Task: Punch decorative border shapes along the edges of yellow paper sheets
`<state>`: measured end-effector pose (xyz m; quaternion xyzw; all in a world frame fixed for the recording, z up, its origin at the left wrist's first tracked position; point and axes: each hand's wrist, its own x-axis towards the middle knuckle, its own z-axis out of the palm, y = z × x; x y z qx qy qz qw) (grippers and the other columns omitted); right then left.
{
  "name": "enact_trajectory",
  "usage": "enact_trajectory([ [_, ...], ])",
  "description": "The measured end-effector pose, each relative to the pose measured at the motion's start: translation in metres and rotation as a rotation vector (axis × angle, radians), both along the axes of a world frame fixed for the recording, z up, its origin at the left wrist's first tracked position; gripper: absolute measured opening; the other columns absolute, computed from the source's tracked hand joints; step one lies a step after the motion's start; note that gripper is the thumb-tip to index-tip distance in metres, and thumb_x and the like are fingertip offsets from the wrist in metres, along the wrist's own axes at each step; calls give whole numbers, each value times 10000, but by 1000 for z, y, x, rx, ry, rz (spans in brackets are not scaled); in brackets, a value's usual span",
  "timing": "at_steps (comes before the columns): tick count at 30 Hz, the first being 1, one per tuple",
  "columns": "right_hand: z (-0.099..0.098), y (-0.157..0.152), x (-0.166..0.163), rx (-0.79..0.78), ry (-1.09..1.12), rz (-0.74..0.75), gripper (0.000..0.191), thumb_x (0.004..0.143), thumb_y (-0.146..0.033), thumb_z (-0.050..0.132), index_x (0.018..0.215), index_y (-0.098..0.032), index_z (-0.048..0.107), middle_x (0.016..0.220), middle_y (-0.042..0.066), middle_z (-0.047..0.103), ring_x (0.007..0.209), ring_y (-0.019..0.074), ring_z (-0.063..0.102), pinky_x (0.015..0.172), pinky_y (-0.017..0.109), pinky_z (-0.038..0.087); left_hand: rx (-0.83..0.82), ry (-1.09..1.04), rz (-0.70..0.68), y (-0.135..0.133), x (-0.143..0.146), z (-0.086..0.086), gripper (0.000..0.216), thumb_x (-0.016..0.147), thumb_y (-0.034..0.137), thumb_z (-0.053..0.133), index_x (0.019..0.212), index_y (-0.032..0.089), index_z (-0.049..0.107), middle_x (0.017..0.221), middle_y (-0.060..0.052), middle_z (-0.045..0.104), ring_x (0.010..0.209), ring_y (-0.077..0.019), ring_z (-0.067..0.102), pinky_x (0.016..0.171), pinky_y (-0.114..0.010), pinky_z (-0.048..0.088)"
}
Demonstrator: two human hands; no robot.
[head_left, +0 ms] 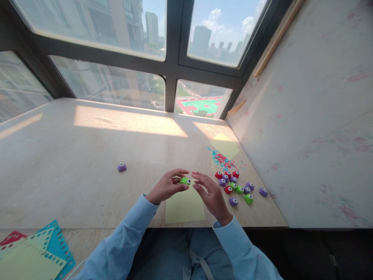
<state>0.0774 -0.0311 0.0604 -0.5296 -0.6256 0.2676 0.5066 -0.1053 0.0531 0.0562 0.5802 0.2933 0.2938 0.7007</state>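
Note:
My left hand (170, 184) holds a small green craft paper punch (185, 181) between thumb and fingers, just above a pale yellow sheet of paper (184, 208). The punch has a white round spot with a dark centre. Close on its right, my right hand (209, 192) has its fingers curved and apart, with nothing visible in them. Right of that hand lies a group of similar punches in red (228, 189), green (248, 198) and purple (233, 201). A lone purple punch (122, 167) rests far to the left.
Punched paper bits (223, 159) in red, blue and yellow are scattered at the right, beside another yellow sheet (224, 146). Punched sheets in blue (62, 249), yellow and red lie at the lower left. Windows (171, 70) border the tabletop (87, 167) behind; a patterned wall (305, 116) bounds the right.

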Motion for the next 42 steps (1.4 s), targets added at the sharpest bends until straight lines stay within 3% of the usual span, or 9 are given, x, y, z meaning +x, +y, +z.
enact_trajectory([
  [4,-12,-8,12,-97,-1,-85,276,889,-346,613,1132,-239,691,1243,104,666,1113,244,649,893,393,578,68,181,88,2,-21,1,445,689,317,769,1075,143,634,939,-77,703,896,-218,686,817,-373,545],
  [9,-28,-20,27,-328,173,-188,460,785,-456,689,1160,-191,661,1186,154,688,1139,301,650,896,434,579,443,639,267,1,-36,-7,219,727,160,656,945,177,654,929,-62,733,896,-228,689,855,-376,525],
  [12,-33,-26,30,-438,292,-197,535,729,-494,733,1160,-189,644,1195,165,691,1172,324,634,951,470,548,608,886,259,0,-38,-11,222,747,128,645,960,188,667,938,-60,744,915,-239,689,850,-361,507],
  [19,-39,-30,21,-528,411,-191,617,654,-502,791,1149,-173,628,1227,189,675,1217,338,603,1011,491,506,783,1111,219,2,-45,-12,194,797,150,636,981,183,687,951,-82,738,953,-264,681,857,-365,501],
  [25,-42,-34,17,-515,419,-215,610,666,-482,789,1170,-178,632,1212,185,685,1250,336,577,1027,499,492,822,1189,217,-6,-45,4,279,820,182,658,1098,159,644,1101,-118,690,1065,-282,628,903,-378,494],
  [28,-42,-36,17,-528,456,-242,631,647,-475,801,1176,-178,627,1220,190,681,1257,339,570,1034,506,482,812,1233,212,-25,-35,19,158,895,276,608,980,146,638,1024,-124,675,1007,-276,637,880,-384,498],
  [30,-42,-37,16,-535,495,-263,635,628,-464,814,1163,-180,624,1243,191,669,1266,337,562,1046,503,471,752,1207,69,-41,-24,26,226,909,360,604,1000,154,625,1000,-112,672,953,-262,655,823,-366,518],
  [35,-43,-40,4,-550,647,-313,594,624,-417,829,1141,-206,625,1288,154,649,1306,308,529,1067,468,455,730,1239,-173,-62,-3,17,439,847,363,698,1218,171,564,1085,-134,649,1021,-280,643,829,-364,526],
  [42,-25,-36,-2,-528,903,-374,425,596,-338,857,960,-204,682,1082,69,699,1068,224,650,879,310,545,726,1251,-213,-61,0,8,376,847,322,698,1167,157,589,1104,-141,623,1044,-277,621,872,-364,514],
])
